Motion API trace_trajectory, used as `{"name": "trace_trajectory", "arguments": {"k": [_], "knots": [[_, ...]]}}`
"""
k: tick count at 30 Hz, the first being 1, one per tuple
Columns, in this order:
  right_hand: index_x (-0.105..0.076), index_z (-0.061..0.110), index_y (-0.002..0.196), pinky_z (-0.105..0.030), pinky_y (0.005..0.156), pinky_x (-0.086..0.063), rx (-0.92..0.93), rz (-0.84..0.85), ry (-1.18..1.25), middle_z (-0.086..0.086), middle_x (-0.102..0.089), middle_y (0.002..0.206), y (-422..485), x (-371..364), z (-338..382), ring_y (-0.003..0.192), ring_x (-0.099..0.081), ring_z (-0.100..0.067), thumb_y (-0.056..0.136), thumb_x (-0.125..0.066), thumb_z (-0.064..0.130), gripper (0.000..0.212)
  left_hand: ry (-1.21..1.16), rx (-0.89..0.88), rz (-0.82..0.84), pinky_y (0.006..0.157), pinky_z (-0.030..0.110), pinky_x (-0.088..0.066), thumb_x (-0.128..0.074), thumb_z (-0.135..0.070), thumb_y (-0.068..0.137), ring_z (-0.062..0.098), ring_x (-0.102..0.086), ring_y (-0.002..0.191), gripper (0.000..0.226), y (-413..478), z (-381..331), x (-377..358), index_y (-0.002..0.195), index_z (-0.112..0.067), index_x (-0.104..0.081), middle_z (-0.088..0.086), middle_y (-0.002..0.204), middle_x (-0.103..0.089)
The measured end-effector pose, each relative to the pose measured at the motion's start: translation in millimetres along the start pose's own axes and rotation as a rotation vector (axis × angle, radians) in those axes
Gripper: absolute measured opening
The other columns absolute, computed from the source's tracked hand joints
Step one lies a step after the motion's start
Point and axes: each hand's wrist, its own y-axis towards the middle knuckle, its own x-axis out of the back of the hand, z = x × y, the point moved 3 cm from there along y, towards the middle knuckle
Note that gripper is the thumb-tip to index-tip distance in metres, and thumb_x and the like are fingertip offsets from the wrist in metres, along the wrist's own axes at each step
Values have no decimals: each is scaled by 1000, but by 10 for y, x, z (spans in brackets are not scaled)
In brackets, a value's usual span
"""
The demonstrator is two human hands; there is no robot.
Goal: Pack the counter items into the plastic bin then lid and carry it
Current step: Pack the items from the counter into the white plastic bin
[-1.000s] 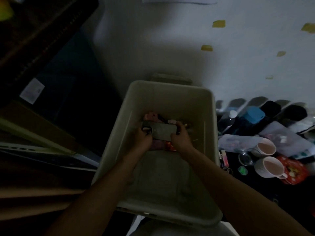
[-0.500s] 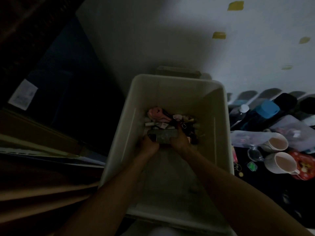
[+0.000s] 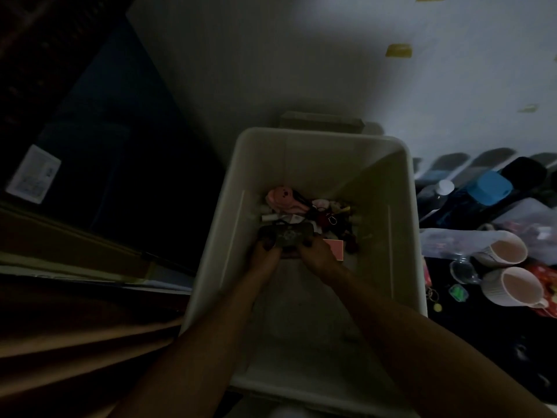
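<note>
A deep white plastic bin (image 3: 401,236) fills the middle of the dim view. Both my arms reach down into it. My left hand (image 3: 265,251) and my right hand (image 3: 316,251) hold a flat dark pouch (image 3: 286,235) between them, low over the bin's floor. Behind the pouch lies a heap of small items, among them a pink plush toy (image 3: 283,197) and a pink card (image 3: 334,247) beside my right hand. The fingertips under the pouch are hidden.
On the dark counter to the right stand two white mugs (image 3: 509,286), a blue-lidded bottle (image 3: 488,188), a clear bottle (image 3: 437,194), plastic bags and small trinkets (image 3: 458,292). A white wall rises behind the bin. Dark furniture and cloth fill the left side.
Both hands have carried the dark pouch deeper into the bin, down to the heap of small items. The view has shifted left and closer to the bin.
</note>
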Motion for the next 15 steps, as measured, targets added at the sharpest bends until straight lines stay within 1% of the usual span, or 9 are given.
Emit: {"name": "trace_trajectory", "arguments": {"k": [2,4,5,7,9,10,13,14,15], "knots": [[-53,13,135,-42,105,-43,14,7,6,-15,-55,137,14,-23,-7,126,-51,-34,98,-50,26,39,-129,56,16,97,32,-43,-51,-18,99,32,-56,118,36,-4,-16,-31,132,-5,-56,15,130,-58],[-51,10,137,-32,103,-41,27,-10,-2,-15,-53,139,-34,15,59,127,-50,-33,99,-50,22,40,-310,148,62,103,40,-45,-53,-16,96,35,-56,118,40,35,7,-97,133,1,-53,20,130,-58],[-50,8,137,-29,100,-39,20,-13,-22,-16,-52,140,-15,20,26,128,-49,-33,99,-50,19,40,-432,206,77,102,43,-46,-50,-14,97,37,-57,114,38,41,4,-116,130,4,-54,25,129,-58],[-50,3,137,-28,100,-36,-7,-5,-85,-18,-49,142,-19,28,-26,130,-46,-34,98,-50,12,40,-610,265,108,89,43,-51,-46,-14,96,35,-63,96,31,14,-6,-145,117,3,-62,24,112,-65],[-50,3,138,-28,104,-32,24,6,-167,-19,-42,147,-4,9,-78,133,-41,-34,97,-51,12,42,-616,271,123,79,38,-51,-49,-15,94,32,-64,84,26,-24,-4,-159,109,-2,-65,19,100,-67],[-48,5,140,-29,106,-29,44,21,-210,-19,-38,149,-11,6,-77,134,-38,-34,97,-52,15,44,-585,264,122,79,39,-51,-50,-15,94,33,-63,85,27,-36,16,-152,111,0,-64,22,103,-66],[-36,8,147,-30,112,-21,96,80,-317,-20,-26,154,-45,-12,-71,142,-25,-36,94,-47,35,60,-401,235,129,96,44,-46,-48,-9,99,42,-57,113,37,32,55,-204,130,9,-51,31,129,-55],[-32,8,149,-31,113,-19,111,83,-338,-20,-23,155,-61,-9,-70,143,-20,-36,90,-46,40,69,-340,211,135,101,42,-44,-49,-7,99,42,-52,121,39,68,69,-221,134,10,-47,30,134,-51],[-28,7,150,-32,114,-17,121,88,-356,-20,-20,156,-81,-8,-72,145,-16,-37,89,-47,39,72,-290,175,140,101,38,-46,-52,-8,97,39,-51,124,42,59,71,-230,136,7,-46,26,136,-51]]}}
